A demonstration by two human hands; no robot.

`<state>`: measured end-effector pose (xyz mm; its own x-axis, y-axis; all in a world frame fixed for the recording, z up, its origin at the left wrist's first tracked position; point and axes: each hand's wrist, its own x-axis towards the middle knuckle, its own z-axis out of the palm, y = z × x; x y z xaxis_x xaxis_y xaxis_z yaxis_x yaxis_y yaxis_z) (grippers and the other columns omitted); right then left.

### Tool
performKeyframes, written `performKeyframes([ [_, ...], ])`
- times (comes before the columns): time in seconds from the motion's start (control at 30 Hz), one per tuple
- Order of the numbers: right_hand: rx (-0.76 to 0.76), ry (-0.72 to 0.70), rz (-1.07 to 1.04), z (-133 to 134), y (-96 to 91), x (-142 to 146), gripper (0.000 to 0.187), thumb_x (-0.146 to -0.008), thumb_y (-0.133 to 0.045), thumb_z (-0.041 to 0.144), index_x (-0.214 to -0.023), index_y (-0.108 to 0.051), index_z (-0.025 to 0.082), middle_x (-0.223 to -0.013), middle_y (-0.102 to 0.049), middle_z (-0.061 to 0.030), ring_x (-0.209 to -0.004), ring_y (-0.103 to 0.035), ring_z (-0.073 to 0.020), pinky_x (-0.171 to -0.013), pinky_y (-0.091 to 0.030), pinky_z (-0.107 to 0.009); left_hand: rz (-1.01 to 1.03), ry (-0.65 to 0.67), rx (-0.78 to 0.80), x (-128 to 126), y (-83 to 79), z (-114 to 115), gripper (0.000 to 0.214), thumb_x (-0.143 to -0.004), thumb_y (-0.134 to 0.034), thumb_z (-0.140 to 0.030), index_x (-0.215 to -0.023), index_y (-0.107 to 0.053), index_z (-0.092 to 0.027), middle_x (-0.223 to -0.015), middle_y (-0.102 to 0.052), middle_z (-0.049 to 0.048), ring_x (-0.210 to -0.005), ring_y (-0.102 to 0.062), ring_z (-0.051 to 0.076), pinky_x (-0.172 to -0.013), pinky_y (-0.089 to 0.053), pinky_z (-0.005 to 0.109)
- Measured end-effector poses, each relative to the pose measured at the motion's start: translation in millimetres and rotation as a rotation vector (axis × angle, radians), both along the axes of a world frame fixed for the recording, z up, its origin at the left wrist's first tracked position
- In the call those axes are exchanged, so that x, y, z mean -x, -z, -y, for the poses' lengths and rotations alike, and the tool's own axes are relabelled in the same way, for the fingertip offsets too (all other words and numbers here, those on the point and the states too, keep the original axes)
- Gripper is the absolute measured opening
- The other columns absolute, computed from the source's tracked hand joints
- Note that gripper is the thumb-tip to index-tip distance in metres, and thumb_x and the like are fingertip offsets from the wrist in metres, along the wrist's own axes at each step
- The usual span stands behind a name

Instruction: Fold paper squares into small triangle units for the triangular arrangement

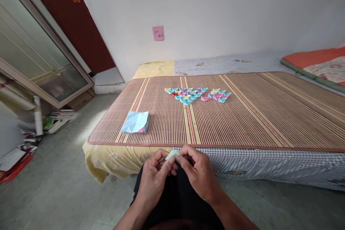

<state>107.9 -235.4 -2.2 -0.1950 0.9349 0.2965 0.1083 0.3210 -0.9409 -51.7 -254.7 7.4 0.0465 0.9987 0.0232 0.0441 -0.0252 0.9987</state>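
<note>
A small pale green piece of folded paper (172, 154) is pinched between both hands, just in front of the bed's near edge. My left hand (156, 169) grips its left side with thumb and fingers. On its right side, my right hand (196, 169) holds it the same way. Beyond, on the striped mat, sit several folded paper pieces (187, 95) in mixed colours, set close together in a wedge. A smaller group of similar folded pieces (219, 95) stands to its right. To the left lies a stack of square paper sheets (135, 122), light blue on top.
The striped mat (161, 129) covers the bed, over yellow and checked cloth. A folded orange quilt (309, 59) lies at the far right. A pink note (158, 33) is stuck on the wall. Books (58, 116) and papers lie on the floor at left, by a glass-panelled door (40, 50).
</note>
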Motion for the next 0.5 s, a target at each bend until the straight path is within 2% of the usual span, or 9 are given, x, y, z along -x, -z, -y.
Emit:
performKeyframes([
  [0.2, 0.004, -0.104, 0.051, -2.7, -3.1, -4.3, 0.023, -0.103, -0.055, 0.029, -0.082, -0.060, 0.020, -0.074, -0.060, 0.0018, -0.067, -0.055, -0.0135, -0.063, -0.042, -0.026, -0.064, -0.002, -0.006, 4.5, 1.0, 2.4, 0.035, -0.098, -0.064, -0.046, -0.078, -0.065, -0.018, -0.067, -0.065, -0.0004, -0.062, -0.058, 0.013, -0.062, -0.045, 0.025],
  [0.33, -0.059, -0.079, 0.078, 0.0, -3.7, -5.4, 0.025, -0.103, -0.054, 0.027, -0.078, -0.053, 0.021, -0.071, -0.054, 0.0029, -0.066, -0.051, -0.0129, -0.062, -0.039, -0.026, -0.062, -0.001, -0.002, 5.5, 0.7, 2.6, 0.036, -0.098, -0.064, -0.045, -0.075, -0.062, -0.018, -0.064, -0.061, -0.0015, -0.060, -0.056, 0.013, -0.062, -0.044, 0.026],
  [0.5, -0.081, -0.066, 0.071, 1.2, -2.0, -3.4, 0.026, -0.105, -0.051, 0.028, -0.080, -0.054, 0.020, -0.073, -0.057, 0.0022, -0.068, -0.054, -0.0133, -0.066, -0.041, -0.026, -0.012, 0.024, 0.013, 3.1, -0.8, 0.1, 0.035, -0.098, -0.065, -0.046, -0.077, -0.060, -0.019, -0.065, -0.061, -0.0018, -0.060, -0.056, 0.013, -0.061, -0.044, 0.025],
])
